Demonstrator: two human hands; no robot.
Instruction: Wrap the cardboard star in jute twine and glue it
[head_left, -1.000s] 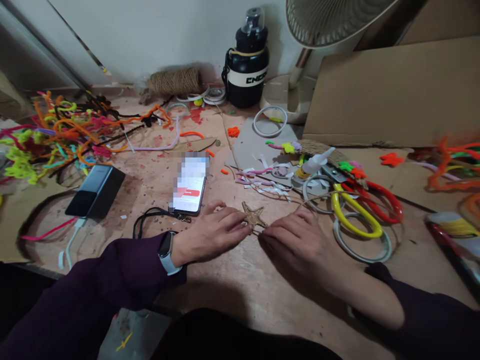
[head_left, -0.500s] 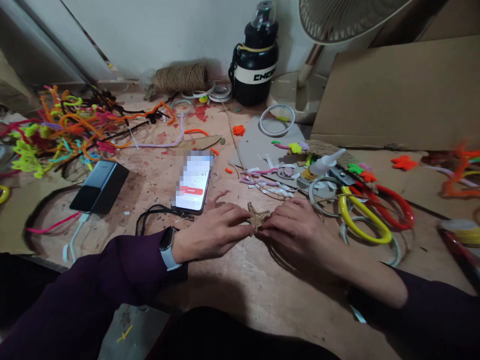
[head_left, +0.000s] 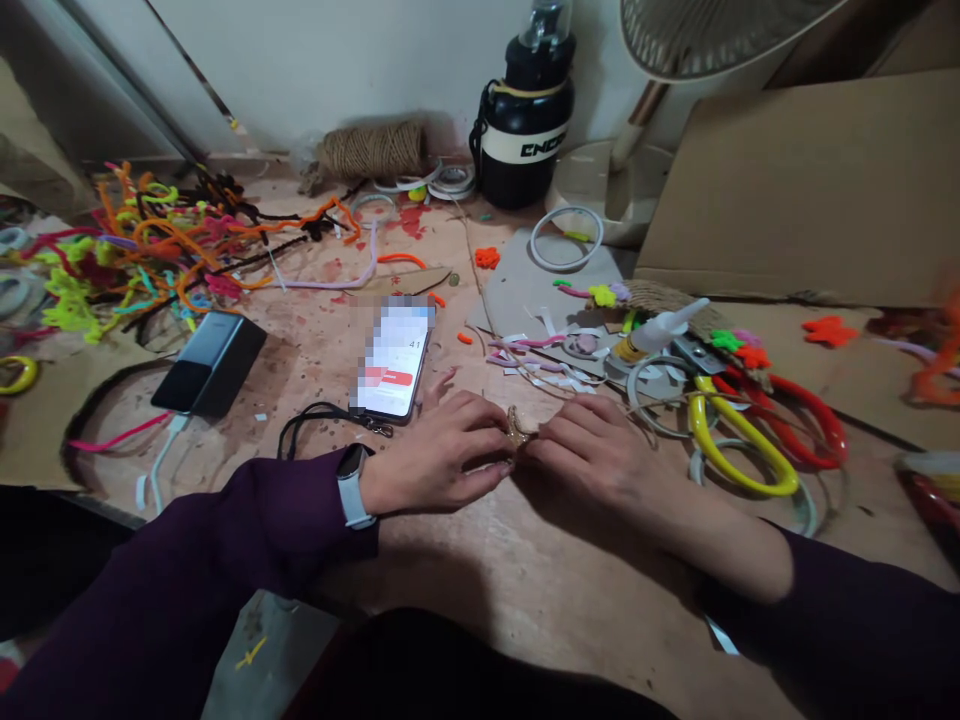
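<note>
1. Hands meet near the middle of the counter (head_left: 487, 570): the left hand (head_left: 442, 455) and the right hand (head_left: 600, 460) lie knuckles up, with their fingertips pointing at each other.
2. A small brown star (head_left: 519, 428) sits between those fingertips. Only its upper points show, and the fingers cover the rest.
3. The left hand's grip is pinched together on the star's left side, and the right hand's grip is pinched on its right side. Whether the star rests flat on the counter or is tipped up off it cannot be told.
4. Both forearms wear dark purple sleeves, and a pale wristband (head_left: 352, 487) circles the left wrist.
5. A phone (head_left: 394, 360) with a lit screen lies just beyond the left hand. A black lanyard (head_left: 322, 418) curls beside its lower end.
6. A dark power bank (head_left: 210, 362) lies further left, with a white cable at its near end.
7. A tangle of coloured pipe cleaners (head_left: 142, 240) fills the far left of the counter.
8. Yellow-handled scissors (head_left: 739, 455) and red-handled scissors (head_left: 806, 425) lie near the right hand, across white rings.
9. A small glue bottle (head_left: 660, 328) lies tilted just beyond them, among paper scraps.
10. A spool of twine (head_left: 375, 150), a black bottle (head_left: 529, 125) and a fan base (head_left: 592, 185) stand along the wall.
11. A large cardboard sheet (head_left: 810, 190) leans at the right.
</note>
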